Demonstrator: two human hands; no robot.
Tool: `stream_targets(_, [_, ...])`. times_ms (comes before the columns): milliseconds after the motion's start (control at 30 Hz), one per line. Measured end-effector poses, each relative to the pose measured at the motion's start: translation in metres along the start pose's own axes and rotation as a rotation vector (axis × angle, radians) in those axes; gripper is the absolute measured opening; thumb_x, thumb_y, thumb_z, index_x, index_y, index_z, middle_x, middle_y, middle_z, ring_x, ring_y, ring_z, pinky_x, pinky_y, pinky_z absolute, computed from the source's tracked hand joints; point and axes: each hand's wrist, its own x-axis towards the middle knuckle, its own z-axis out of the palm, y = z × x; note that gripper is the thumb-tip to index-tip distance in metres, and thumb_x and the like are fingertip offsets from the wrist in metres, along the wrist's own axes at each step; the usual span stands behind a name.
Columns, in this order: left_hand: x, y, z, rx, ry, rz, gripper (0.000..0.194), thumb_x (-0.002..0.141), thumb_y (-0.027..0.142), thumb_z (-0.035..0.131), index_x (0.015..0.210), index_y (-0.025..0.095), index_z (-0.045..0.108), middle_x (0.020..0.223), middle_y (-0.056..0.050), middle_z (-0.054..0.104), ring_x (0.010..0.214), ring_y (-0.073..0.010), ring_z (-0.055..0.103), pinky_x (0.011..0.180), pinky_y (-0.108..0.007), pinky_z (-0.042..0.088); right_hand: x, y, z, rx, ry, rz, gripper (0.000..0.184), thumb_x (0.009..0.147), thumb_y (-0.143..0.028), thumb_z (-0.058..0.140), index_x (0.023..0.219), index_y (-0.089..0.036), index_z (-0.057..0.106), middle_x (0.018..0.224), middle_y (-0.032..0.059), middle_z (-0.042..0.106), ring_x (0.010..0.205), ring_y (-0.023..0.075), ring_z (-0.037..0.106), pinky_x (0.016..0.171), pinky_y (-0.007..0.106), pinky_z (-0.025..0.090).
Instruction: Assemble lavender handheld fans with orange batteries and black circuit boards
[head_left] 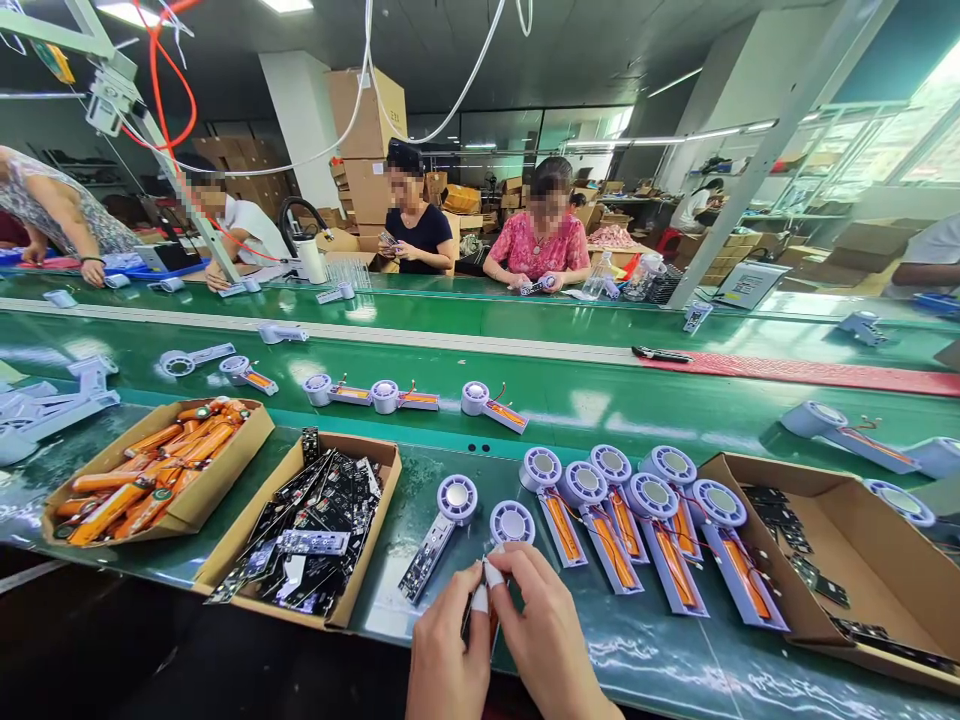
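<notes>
Green conveyor belt spans the frame, clock directions taken from the hands. 10 o'clock: cardboard tray of orange battery packs. 11 o'clock: second cardboard tray of black circuit boards. 2 o'clock: white fan housings with orange cells, wires loose. 12 o'clock, close: bare fan head. Left hand and right hand sit at 6 o'clock, both in narrow pinch on thin dark part, mostly hidden, exact type unclear. White finger cots on fingertips. Part likely light, fragile: hold by edges, minimal force
</notes>
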Motion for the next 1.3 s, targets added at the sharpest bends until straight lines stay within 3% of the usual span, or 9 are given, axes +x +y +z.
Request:
stream_targets(100, [0.009, 0.003, -0.013, -0.078, -0.137, -0.037, 0.027, 0.089, 0.016, 0.045, 0.105, 0.022, 0.066, 0.109, -0.007, 0.073, 0.103, -0.0238, 0.068, 0.089, -0.032, 0.052, 0.006, 0.003, -0.008, 0.073, -0.027, -0.037, 0.022, 0.091, -0.01, 0.044, 0.094, -0.022, 0.063, 0.099, 0.0066, 0.062, 0.09, 0.0198, 0.062, 0.078, 0.028, 0.05])
stream_targets(233, [0.019, 0.005, -0.025, -0.276, -0.281, -0.123, 0.021, 0.091, 0.023, 0.046, 0.102, 0.02, 0.064, 0.081, -0.003, 0.069, 0.075, -0.0192, 0.067, 0.067, -0.027, 0.054, 0.021, 0.002, -0.024, 0.237, -0.201, 0.109, 0.018, 0.087, -0.008, 0.053, 0.087, -0.022, 0.065, 0.089, 0.0026, 0.06, 0.078, 0.0169, 0.058, 0.068, 0.025, 0.046])
stream_targets(433, [0.028, 0.004, -0.031, -0.349, -0.346, -0.139, 0.019, 0.091, 0.026, 0.053, 0.101, 0.021, 0.068, 0.085, 0.0, 0.067, 0.073, -0.0155, 0.065, 0.067, -0.024, 0.05, 0.035, 0.003, -0.041, 0.309, -0.392, 0.124, 0.02, 0.092, -0.016, 0.058, 0.097, -0.027, 0.073, 0.089, 0.0001, 0.061, 0.08, 0.0161, 0.057, 0.069, 0.026, 0.041])
stream_targets(567, [0.031, 0.004, -0.032, -0.292, -0.36, -0.1, 0.021, 0.092, 0.026, 0.052, 0.1, 0.021, 0.07, 0.076, 0.001, 0.065, 0.072, -0.0152, 0.062, 0.067, -0.023, 0.045, 0.032, 0.007, -0.039, 0.346, -0.351, 0.13, 0.02, 0.09, -0.014, 0.059, 0.092, -0.027, 0.075, 0.087, 0.0, 0.062, 0.083, 0.0167, 0.059, 0.074, 0.026, 0.042])
stream_targets(767, [0.021, 0.017, -0.025, -0.144, -0.309, -0.097, 0.029, 0.094, 0.029, 0.045, 0.11, 0.02, 0.067, 0.086, -0.004, 0.068, 0.073, -0.0188, 0.061, 0.067, -0.027, 0.044, 0.032, 0.0, -0.042, 0.292, -0.377, 0.216, 0.02, 0.091, -0.021, 0.056, 0.079, -0.021, 0.072, 0.075, -0.0009, 0.06, 0.074, 0.0158, 0.055, 0.066, 0.026, 0.037])
stream_targets(833, [0.014, 0.026, -0.024, -0.101, -0.258, -0.121, 0.034, 0.095, 0.032, 0.04, 0.115, 0.022, 0.065, 0.1, -0.006, 0.07, 0.088, -0.0221, 0.062, 0.079, -0.03, 0.044, 0.034, 0.0, -0.046, 0.312, -0.425, 0.273, 0.028, 0.095, -0.03, 0.052, 0.074, -0.019, 0.068, 0.066, -0.0021, 0.056, 0.064, 0.0141, 0.05, 0.059, 0.025, 0.034])
stream_targets(933, [0.01, 0.037, -0.026, -0.122, -0.241, -0.211, 0.04, 0.097, 0.035, 0.032, 0.123, 0.028, 0.061, 0.115, -0.004, 0.068, 0.11, -0.024, 0.057, 0.095, -0.033, 0.038, 0.034, 0.005, -0.052, 0.453, -0.451, 0.418, 0.026, 0.092, -0.04, 0.055, 0.088, -0.018, 0.067, 0.067, -0.002, 0.058, 0.06, 0.0138, 0.05, 0.055, 0.025, 0.036])
stream_targets(1100, [0.025, 0.026, -0.023, -0.068, -0.301, -0.16, 0.033, 0.092, 0.03, 0.038, 0.114, 0.021, 0.06, 0.101, -0.006, 0.069, 0.082, -0.022, 0.06, 0.082, -0.035, 0.042, 0.031, 0.015, -0.053, 0.752, -0.376, 0.58, 0.019, 0.081, -0.033, 0.067, 0.09, -0.016, 0.069, 0.071, -0.0015, 0.059, 0.064, 0.0123, 0.048, 0.057, 0.022, 0.034])
stream_targets(1300, [0.039, 0.003, 0.004, -0.071, -0.361, -0.206, 0.032, 0.081, 0.031, 0.055, 0.106, 0.014, 0.068, 0.089, -0.008, 0.069, 0.079, -0.0248, 0.061, 0.074, -0.035, 0.044, 0.022, 0.012, -0.046, 1.0, -0.339, 0.647, 0.016, 0.083, -0.033, 0.061, 0.088, -0.019, 0.066, 0.075, -0.0019, 0.059, 0.069, 0.0132, 0.051, 0.068, 0.025, 0.04])
